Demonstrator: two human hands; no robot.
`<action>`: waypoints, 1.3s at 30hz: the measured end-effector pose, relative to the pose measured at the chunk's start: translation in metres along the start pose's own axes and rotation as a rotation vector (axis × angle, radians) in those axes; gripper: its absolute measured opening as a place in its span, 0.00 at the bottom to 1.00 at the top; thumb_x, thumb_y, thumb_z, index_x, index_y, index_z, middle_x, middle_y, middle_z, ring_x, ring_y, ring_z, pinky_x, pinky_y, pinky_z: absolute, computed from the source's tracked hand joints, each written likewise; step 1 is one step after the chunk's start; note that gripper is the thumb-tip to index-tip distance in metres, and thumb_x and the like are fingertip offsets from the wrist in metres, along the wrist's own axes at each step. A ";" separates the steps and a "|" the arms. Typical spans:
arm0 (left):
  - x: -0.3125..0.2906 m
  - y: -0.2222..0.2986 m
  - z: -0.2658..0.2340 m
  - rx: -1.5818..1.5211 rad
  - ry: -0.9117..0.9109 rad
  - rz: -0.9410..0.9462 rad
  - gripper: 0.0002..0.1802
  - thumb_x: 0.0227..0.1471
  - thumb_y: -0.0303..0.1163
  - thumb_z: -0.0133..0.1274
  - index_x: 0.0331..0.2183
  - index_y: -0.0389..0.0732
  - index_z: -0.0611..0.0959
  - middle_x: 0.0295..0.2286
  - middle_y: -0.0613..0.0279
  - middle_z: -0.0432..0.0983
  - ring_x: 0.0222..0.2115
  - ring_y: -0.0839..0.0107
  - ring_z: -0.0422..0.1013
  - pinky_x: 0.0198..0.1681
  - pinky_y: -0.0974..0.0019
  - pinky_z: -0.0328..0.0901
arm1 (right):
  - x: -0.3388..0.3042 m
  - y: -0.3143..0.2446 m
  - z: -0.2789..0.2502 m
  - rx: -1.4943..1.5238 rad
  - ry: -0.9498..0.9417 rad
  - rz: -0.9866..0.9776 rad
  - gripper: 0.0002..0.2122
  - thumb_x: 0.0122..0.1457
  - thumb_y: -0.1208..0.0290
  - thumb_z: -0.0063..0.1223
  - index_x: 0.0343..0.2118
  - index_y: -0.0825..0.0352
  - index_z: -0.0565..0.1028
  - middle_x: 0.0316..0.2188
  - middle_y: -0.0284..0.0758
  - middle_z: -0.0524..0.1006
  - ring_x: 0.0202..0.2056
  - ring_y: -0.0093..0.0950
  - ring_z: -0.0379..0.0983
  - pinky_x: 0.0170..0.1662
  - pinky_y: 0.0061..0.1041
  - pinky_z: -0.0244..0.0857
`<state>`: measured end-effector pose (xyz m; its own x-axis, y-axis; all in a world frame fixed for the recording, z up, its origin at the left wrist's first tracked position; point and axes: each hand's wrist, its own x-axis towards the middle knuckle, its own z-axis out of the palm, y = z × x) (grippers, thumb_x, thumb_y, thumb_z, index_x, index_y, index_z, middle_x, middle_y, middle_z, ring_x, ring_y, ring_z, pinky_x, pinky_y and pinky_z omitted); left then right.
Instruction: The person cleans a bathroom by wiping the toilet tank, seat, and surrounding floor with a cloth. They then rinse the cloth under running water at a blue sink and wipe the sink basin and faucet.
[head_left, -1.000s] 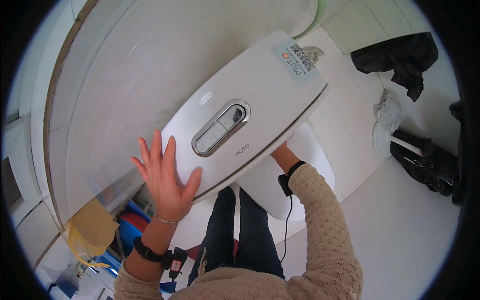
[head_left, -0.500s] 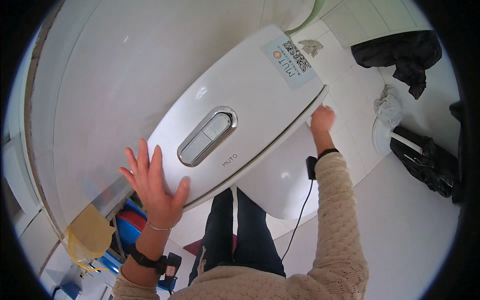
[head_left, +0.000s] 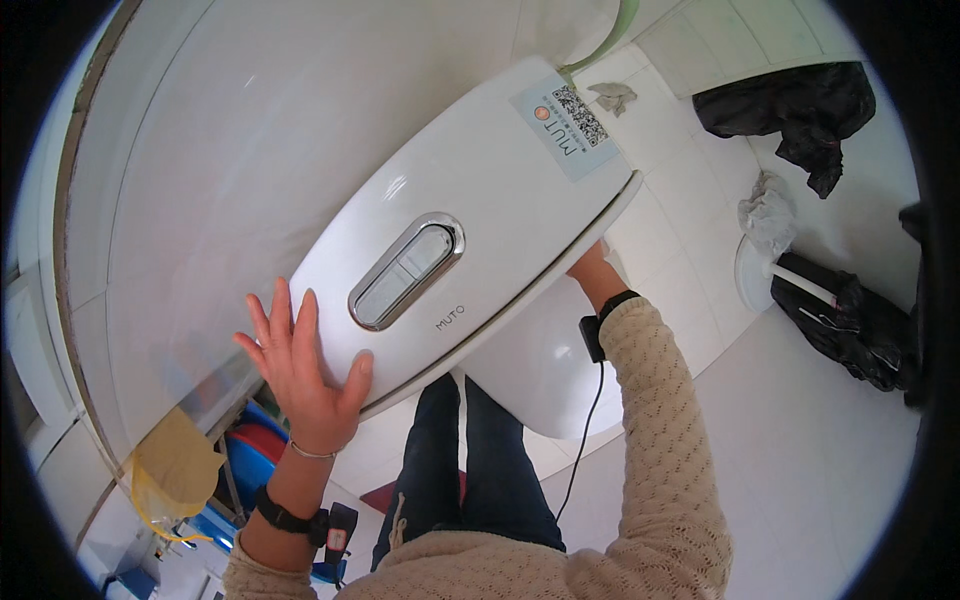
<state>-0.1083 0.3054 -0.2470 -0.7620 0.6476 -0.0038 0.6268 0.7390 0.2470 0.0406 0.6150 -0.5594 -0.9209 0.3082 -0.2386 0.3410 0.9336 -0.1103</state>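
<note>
A white toilet tank lid (head_left: 490, 210) slants across the middle of the head view, with a chrome-rimmed oval flush button (head_left: 407, 270) in its top and a light blue label (head_left: 566, 128) near its far end. My left hand (head_left: 305, 370) lies on the lid's near left end, fingers stretched and spread, holding nothing. My right hand (head_left: 590, 264) reaches beneath the lid's overhanging right edge, by the side of the tank. Its fingers are hidden there, so whether they grip anything does not show. Below the overhang is the closed white toilet seat cover (head_left: 530, 375).
Black plastic bags (head_left: 790, 110) lie at the far right, and another black bag (head_left: 850, 330) is near a white plunger-like tool (head_left: 752, 275). A grey cloth (head_left: 612, 97) rests on the tiled floor. Blue and red basins (head_left: 255, 445) stand at the lower left beside a wall.
My right hand has moved left and in under the lid's edge, where its fingers are now out of sight. My left hand stays spread on the lid. The view has shifted slightly.
</note>
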 end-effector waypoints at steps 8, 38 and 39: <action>0.000 0.002 0.003 0.001 -0.007 -0.007 0.39 0.43 0.43 0.57 0.55 0.34 0.67 0.60 0.42 0.51 0.63 0.38 0.39 0.59 0.31 0.27 | 0.027 -0.004 -0.029 0.422 -0.283 0.353 0.12 0.53 0.65 0.54 0.40 0.59 0.79 0.44 0.36 0.74 0.47 0.37 0.68 0.46 0.37 0.62; 0.007 0.008 0.002 -0.037 -0.018 0.009 0.39 0.42 0.40 0.56 0.55 0.34 0.67 0.60 0.42 0.51 0.63 0.37 0.39 0.59 0.31 0.26 | -0.003 0.084 -0.009 0.711 0.400 0.284 0.09 0.48 0.80 0.59 0.34 0.65 0.76 0.39 0.37 0.73 0.38 0.38 0.72 0.39 0.33 0.68; 0.001 0.005 0.002 -0.011 -0.012 -0.014 0.39 0.42 0.41 0.56 0.55 0.34 0.67 0.60 0.42 0.51 0.63 0.37 0.39 0.59 0.31 0.26 | 0.006 0.045 -0.029 0.969 0.336 0.117 0.12 0.47 0.80 0.59 0.36 0.65 0.76 0.38 0.38 0.73 0.40 0.38 0.71 0.39 0.32 0.68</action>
<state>-0.1056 0.3104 -0.2474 -0.7688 0.6392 -0.0186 0.6141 0.7460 0.2577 0.0453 0.6646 -0.5374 -0.8268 0.5616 -0.0324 0.3007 0.3924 -0.8692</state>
